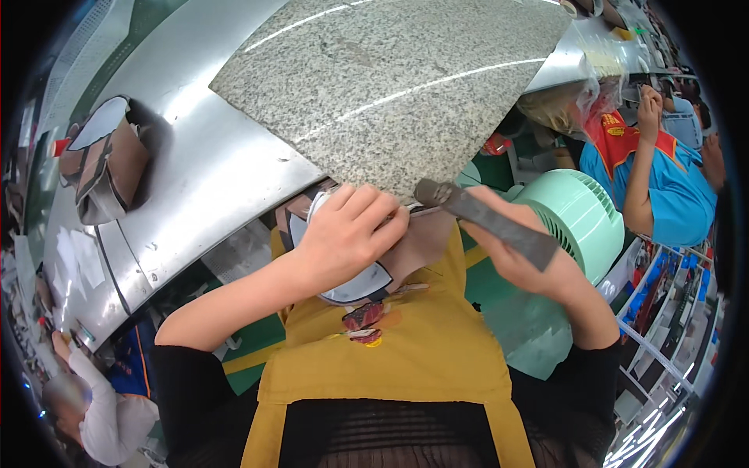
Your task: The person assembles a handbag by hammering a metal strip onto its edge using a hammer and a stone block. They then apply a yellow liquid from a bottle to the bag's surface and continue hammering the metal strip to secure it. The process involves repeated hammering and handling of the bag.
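My left hand [351,234] has its fingers curled down on a brown bag piece [425,242], right at the near edge of the granite slab. The piece carries pale panels with dark borders and hangs over the edge onto my lap. What lies under my fingertips is hidden. My right hand [511,242] is closed around a dark grey, hammer-like metal tool [488,218]. The tool's narrower, worn end points at the slab edge, just right of my left fingers; its wider flat end slants toward my right wrist. Whether it touches the piece, I cannot tell.
The granite slab [406,86] lies on a metal table [195,171]. A brown bag [113,164] stands on the table at left, near white scraps [76,261]. A mint-green fan [577,218] is close by my right hand. Other people sit at far right and lower left.
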### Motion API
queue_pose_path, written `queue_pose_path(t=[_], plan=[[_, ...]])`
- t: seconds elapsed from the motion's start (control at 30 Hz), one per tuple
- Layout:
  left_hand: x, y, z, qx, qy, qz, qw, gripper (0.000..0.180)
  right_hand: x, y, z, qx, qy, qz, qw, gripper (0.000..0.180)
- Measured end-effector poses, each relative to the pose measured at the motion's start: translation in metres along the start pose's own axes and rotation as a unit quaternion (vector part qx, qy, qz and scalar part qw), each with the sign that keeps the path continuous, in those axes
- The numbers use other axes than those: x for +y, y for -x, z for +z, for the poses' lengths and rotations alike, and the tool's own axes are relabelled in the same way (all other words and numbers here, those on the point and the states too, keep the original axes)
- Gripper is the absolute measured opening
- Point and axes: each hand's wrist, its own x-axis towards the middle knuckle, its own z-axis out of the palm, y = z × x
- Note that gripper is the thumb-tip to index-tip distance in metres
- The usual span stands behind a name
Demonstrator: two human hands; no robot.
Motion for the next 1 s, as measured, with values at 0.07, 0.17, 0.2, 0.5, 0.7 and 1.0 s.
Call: queue_pose_path(t=[0.07, 0.17, 0.2, 0.5, 0.7, 1.0], plan=[[-0.001, 0.0, 0.001, 0.003, -0.002, 0.007, 1.0, 0.038, -0.001, 0.0, -0.001, -0.001, -0.007, -0.016, 1.0, 0.027], [-0.002, 0.002, 0.003, 0.014, -0.003, 0.017, 1.0, 0.038, 0.001, -0.002, 0.004, -0.029, 0.041, 0.001, 0.999, 0.024], [-0.002, 0.002, 0.003, 0.019, -0.003, 0.02, 1.0, 0.038, -0.001, -0.003, 0.003, -0.022, 0.022, -0.003, 1.0, 0.025], [-0.002, 0.0, 0.009, 0.056, 0.058, -0.041, 0.996, 0.024, -0.012, -0.005, 0.011, -0.064, 0.08, 0.033, 0.994, 0.031], [0.001, -0.002, -0.003, 0.01, 0.114, -0.134, 0.984, 0.029, -0.011, -0.004, 0.01, -0.064, 0.063, 0.066, 0.994, 0.03], [-0.012, 0.004, -0.001, 0.021, -0.018, 0.067, 0.997, 0.036, -0.004, -0.002, 0.005, -0.029, 0.015, 0.01, 0.999, 0.03]])
